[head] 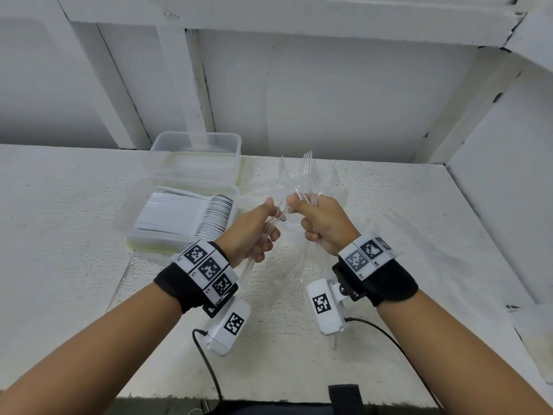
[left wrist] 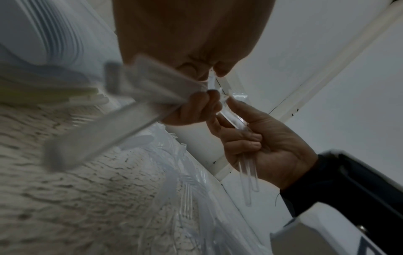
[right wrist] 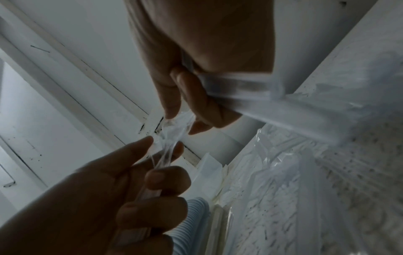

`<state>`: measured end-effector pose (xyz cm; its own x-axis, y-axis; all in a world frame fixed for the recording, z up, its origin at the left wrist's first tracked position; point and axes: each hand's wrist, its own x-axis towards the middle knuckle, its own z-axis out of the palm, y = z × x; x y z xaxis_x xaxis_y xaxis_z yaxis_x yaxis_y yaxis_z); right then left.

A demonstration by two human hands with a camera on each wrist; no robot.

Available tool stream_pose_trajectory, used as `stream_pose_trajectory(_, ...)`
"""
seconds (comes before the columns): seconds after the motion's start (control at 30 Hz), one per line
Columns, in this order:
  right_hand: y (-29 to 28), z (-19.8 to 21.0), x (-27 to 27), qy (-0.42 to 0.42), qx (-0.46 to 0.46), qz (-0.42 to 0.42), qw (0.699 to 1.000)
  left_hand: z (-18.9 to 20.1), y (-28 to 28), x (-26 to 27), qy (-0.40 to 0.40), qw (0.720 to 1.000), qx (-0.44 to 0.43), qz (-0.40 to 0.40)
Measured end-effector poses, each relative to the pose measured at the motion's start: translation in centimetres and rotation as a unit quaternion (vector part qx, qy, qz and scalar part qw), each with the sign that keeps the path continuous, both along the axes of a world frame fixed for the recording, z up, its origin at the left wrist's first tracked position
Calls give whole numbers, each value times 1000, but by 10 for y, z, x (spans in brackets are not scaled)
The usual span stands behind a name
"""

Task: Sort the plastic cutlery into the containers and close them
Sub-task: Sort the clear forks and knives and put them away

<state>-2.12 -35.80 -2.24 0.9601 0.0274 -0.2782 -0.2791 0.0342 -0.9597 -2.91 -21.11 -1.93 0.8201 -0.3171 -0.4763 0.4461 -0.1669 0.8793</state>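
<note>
My left hand point(head: 254, 232) grips a bundle of clear plastic cutlery point(head: 248, 266) by the handles, which stick out below the fist. My right hand point(head: 321, 223) grips several clear forks point(head: 308, 167), tines pointing up. Both fists meet above the table, and the thumb tips pinch the same clear pieces between them. In the left wrist view my right hand point(left wrist: 261, 138) has fork handles point(left wrist: 248, 174) hanging below it. Loose clear cutlery point(left wrist: 185, 198) lies in a pile on the table under the hands. To the left, an open clear container point(head: 155, 245) holds a stacked row of white spoons point(head: 209, 217).
A second clear container point(head: 194, 163), seemingly empty, stands just behind the first against the white back wall. A white side panel point(head: 493, 175) closes the table on the right. Black cables point(head: 209, 369) hang from the wrist cameras near the table's front edge.
</note>
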Motion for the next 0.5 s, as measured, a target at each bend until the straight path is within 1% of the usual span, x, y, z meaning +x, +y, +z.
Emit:
stream_pose_trajectory(0.1, 5, -3, -2, -9, 2, 8, 1000, -2, -3, 0, 0, 999, 17, -38)
stream_pose_trajectory(0.2, 7, -4, -3, -14, -5, 6, 1000, -1, -6, -1, 41, 998, -12, -44)
stream_pose_trajectory(0.3, 7, -5, -3, -23, -33, 13, 999, 2, -6, 1, 67, 996, -39, -51)
stream_pose_trajectory(0.43, 5, -2, -5, -39, -56, 30, 997, 3, -4, 0, 74, 993, -47, -84)
stream_pose_trajectory(0.5, 3, 0, -6, -50, -76, 31, 995, 2, -4, -1, 65, 993, -43, -85)
